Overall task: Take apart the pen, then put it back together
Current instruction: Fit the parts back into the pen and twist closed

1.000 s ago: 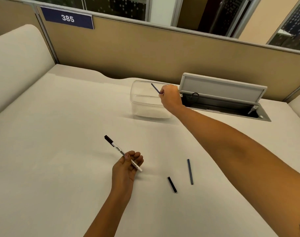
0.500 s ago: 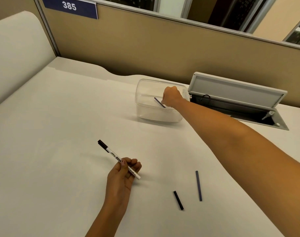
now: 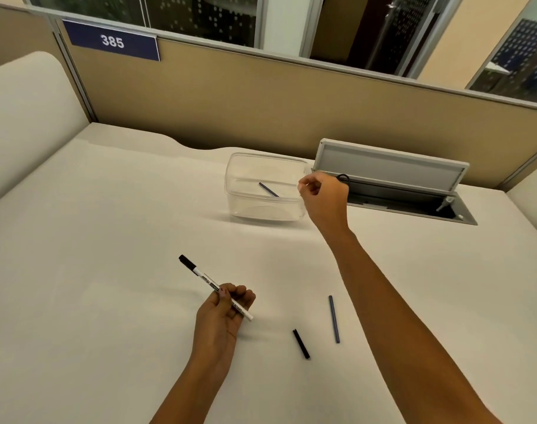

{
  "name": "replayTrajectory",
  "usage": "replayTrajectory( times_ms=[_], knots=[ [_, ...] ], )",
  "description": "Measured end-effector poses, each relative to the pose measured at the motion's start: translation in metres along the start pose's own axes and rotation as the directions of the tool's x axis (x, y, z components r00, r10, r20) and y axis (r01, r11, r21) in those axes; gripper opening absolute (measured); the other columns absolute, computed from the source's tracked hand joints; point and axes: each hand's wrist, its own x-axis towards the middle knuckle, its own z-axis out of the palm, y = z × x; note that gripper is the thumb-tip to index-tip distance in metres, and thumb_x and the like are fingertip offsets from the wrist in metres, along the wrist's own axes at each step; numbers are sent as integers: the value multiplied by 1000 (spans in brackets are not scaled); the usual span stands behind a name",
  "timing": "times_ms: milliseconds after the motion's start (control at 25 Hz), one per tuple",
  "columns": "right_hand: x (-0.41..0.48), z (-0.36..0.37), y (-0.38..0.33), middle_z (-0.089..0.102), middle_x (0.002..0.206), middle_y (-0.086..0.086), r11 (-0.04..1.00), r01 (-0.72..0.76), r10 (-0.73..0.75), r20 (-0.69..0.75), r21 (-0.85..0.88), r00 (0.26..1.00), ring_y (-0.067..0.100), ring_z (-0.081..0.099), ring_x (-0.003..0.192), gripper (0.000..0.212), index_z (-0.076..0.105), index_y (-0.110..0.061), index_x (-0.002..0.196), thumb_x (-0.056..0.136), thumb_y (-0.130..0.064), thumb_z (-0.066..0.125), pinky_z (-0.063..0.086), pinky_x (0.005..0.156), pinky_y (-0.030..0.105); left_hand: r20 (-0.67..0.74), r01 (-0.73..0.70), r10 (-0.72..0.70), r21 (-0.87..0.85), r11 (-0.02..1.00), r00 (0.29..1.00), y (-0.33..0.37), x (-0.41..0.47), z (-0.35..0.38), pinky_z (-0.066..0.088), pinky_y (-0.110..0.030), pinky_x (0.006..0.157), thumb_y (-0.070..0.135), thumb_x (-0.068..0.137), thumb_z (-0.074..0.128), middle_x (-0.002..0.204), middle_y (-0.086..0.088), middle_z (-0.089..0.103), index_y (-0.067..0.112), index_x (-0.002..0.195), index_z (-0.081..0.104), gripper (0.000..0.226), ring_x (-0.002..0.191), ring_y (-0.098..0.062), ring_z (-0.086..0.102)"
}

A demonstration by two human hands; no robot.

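Container [image 3: 246,206] beside open hatch [image 3: 392,191]

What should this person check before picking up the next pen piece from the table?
1. Right hand free: ok, nothing visible in its loosely curled fingers, beside the clear container.
2. Pen body secured: ok, left hand grips it, black tip pointing away.
3. Thin dark rod inside the container: ok.
4. Blue rod reachable: ok, lying bare on the table.
5. Short black piece reachable: ok, beside the blue rod, not touching.
6. Pen body's open end ready for a rod: cannot tell.
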Motion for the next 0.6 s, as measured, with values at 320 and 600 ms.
replayTrajectory(
  times_ms=[320,600],
  knots=[
    [-134,-62,57,69,73,7,928,-365,369,58,-80,927,18,60,66,5,67,-4,76,79,-4,65,41,55,15,57,45,-43,-28,999,997,-11,-31,5,59,-31,73,10,100,37,78,-8,63,1,86,56,26,65,-17,71],
    [-197,-60,72,63,72,8,885,-437,450,58,-161,891,22,59,66,16,61,-7,75,76,-17,73,50,60,33,53,104,-98,-120,987,994,-16,-45,15,60,-32,64,8,101,33,78,-10,56,0,83,54,29,54,-16,69]
  ],
)
